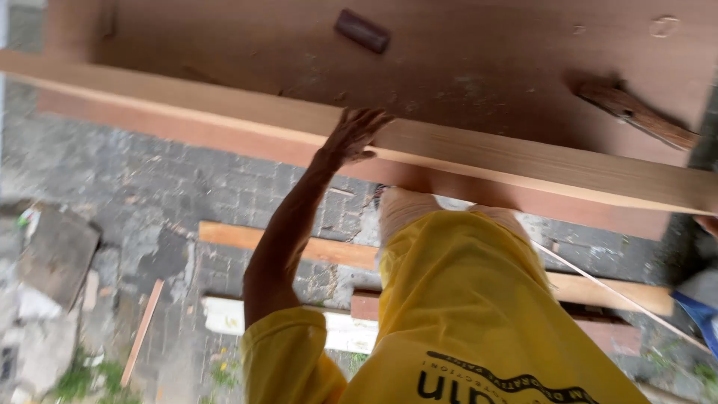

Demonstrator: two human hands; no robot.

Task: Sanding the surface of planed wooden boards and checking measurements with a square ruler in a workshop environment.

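Left hand spread flat on plank at workbench near edge; could slip off; right hand unseen.

Left hand is flat on the long pale plank, fingers spread over its near edge, arm stretched out from a yellow shirt. That plank lies across the reddish-brown bench, running left to right. Far side, a small dark block sits on the bench; off to the right, a worn wooden handle. Down on the grey paved floor, loose boards lie near the person's legs.
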